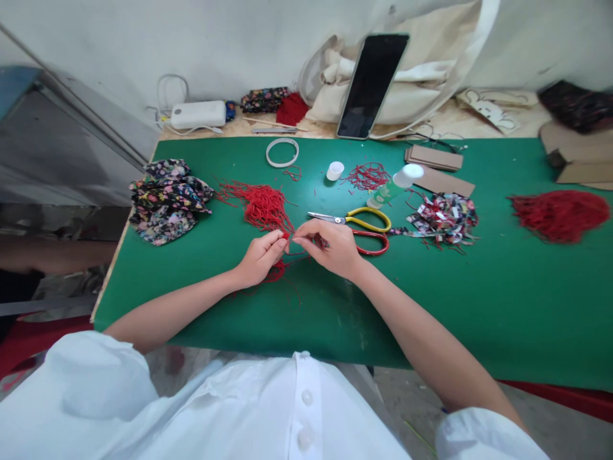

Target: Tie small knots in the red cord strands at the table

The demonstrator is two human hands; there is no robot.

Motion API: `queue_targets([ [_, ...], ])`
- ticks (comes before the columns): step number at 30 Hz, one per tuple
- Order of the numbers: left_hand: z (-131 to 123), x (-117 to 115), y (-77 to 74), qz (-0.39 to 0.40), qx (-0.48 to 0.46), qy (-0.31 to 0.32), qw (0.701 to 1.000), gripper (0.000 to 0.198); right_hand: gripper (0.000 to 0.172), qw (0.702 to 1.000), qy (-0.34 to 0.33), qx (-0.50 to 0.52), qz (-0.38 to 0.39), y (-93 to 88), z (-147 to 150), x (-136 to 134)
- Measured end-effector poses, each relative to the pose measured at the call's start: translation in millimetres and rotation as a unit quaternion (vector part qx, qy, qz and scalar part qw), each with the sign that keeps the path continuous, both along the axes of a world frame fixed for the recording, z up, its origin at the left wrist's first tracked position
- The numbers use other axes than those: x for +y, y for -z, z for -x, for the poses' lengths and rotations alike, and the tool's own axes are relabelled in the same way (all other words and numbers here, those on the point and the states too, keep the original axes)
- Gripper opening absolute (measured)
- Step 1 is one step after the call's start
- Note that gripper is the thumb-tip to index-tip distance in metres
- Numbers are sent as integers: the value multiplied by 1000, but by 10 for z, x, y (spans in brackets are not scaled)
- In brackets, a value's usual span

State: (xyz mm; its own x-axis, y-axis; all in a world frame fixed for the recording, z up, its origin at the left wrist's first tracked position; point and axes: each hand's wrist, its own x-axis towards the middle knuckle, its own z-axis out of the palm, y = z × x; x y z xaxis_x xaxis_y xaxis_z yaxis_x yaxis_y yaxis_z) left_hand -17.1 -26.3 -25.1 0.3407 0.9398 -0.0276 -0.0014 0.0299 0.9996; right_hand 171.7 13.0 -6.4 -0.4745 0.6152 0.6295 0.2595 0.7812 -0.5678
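In mid-frame, the left hand pinches red cord; the right hand, grip unclear. Green bottle, right of centre: print illegible.

Pale blue-white cloth shirt; round whitish buttons along its straight placket, loose sleeves flanking that placket

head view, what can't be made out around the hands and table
All in the head view:
red threads: partly covered by the left hand
right hand: too small to tell whether it pinches a thread
green bottle: any print is too blurred to read
dark bundle: cut off by the right edge
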Motion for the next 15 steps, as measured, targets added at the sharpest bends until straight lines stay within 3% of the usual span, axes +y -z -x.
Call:
queue_targets([
  [15, 34, -6, 44, -1, 45, 5, 999, 41, 4, 1000, -7, -3, 17, -11, -6, -17],
])
